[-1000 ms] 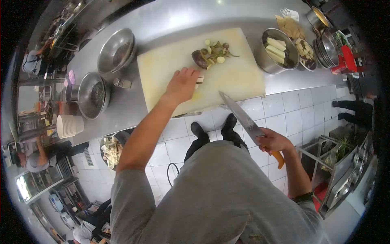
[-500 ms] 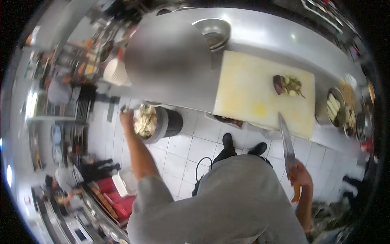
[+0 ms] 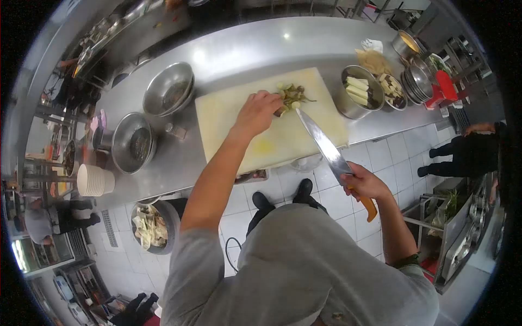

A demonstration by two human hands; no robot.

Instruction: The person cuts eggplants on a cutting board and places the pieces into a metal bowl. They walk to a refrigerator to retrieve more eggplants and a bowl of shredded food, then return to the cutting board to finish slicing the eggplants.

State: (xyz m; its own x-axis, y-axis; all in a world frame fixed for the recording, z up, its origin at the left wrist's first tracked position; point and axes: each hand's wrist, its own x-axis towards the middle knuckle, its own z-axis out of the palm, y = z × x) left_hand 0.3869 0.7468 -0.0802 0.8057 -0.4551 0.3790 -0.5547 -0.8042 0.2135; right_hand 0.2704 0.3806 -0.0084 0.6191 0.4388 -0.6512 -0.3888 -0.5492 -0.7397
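Note:
My left hand [image 3: 258,113] is over the cutting board [image 3: 228,117], its fingers closed around a dark purple piece that they mostly cover. Green and brown trimmings [image 3: 294,94] lie right beside those fingers. In my right hand [image 3: 365,182] is the orange handle of a large knife [image 3: 322,140]. The blade points up and left, its tip over the board near the trimmings.
Two metal bowls [image 3: 169,89] [image 3: 133,143] stand left of the board. Right of it, a metal pot [image 3: 356,111] holds pale cut pieces. A bin [image 3: 172,228] with scraps is on the floor at the left. Other people are at both sides.
My left hand has moved from beside the bin to the dark piece on the board. The knife, still in my right hand, has come closer to the trimmings. The view has turned right.

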